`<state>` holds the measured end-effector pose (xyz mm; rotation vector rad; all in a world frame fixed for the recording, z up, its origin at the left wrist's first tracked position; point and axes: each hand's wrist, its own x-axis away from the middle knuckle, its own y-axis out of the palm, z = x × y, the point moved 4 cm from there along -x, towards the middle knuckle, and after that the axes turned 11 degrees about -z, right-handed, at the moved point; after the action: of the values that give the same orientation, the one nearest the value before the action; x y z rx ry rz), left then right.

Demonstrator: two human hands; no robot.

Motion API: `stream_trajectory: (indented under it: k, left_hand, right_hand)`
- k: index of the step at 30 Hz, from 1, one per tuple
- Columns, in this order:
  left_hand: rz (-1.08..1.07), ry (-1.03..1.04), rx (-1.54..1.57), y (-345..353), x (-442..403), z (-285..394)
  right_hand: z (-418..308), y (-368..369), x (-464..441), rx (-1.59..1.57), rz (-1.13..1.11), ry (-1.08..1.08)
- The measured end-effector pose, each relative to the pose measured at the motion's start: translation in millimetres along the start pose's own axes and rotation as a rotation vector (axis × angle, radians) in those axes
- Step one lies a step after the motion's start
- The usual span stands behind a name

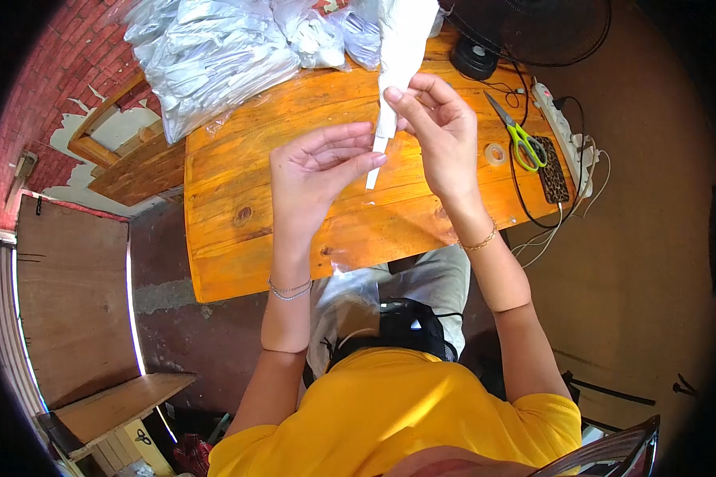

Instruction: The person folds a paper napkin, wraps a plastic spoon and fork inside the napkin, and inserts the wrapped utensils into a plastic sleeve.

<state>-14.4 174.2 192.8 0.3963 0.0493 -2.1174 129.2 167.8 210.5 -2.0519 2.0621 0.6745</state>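
White bundle (pixel 406 40) apparently narrowed, handling unfinished — left hand (pixel 312 164) pinches its tail (pixel 371 178), right hand (pixel 450 141) its neck (pixel 386 121).

Workroom: plank table (pixel 247 183), scissors (pixel 517 133)

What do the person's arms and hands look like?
Both the left hand and right hand are bare, without gloves. A silvery chain bracelet circles the left wrist, a gold-coloured one the right. The yellow sleeves are short.
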Motion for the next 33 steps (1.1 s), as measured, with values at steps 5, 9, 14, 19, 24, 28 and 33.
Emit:
stream_trajectory:
  k: [5,9,14,19,24,28,33]
  left_hand:
    - [0.013,0.017,-0.020,2,1,-4]
    - [0.050,0.062,-0.008,0,-1,-6]
    - [0.101,0.063,-0.020,1,-3,-3]
    - [0.061,-0.027,0.143,2,-3,-18]
    - [0.047,0.042,0.114,6,0,-21]
    - [0.254,0.254,0.153,-6,3,-49]
    - [0.562,0.362,-0.355,-16,7,-79]
  right_hand:
    - [-2,0,-1,0.076,0.002,-0.082]
    - [1,-1,3,0.050,-0.012,-0.076]
    - [4,-10,7,-0.010,-0.051,0.059]
    - [-2,-11,8,-0.086,-0.030,-0.003]
    - [-2,-13,9,-0.005,-0.056,-0.057]
    - [3,-16,11,-0.004,-0.044,0.027]
    - [29,-32,38,0.008,-0.075,0.185]
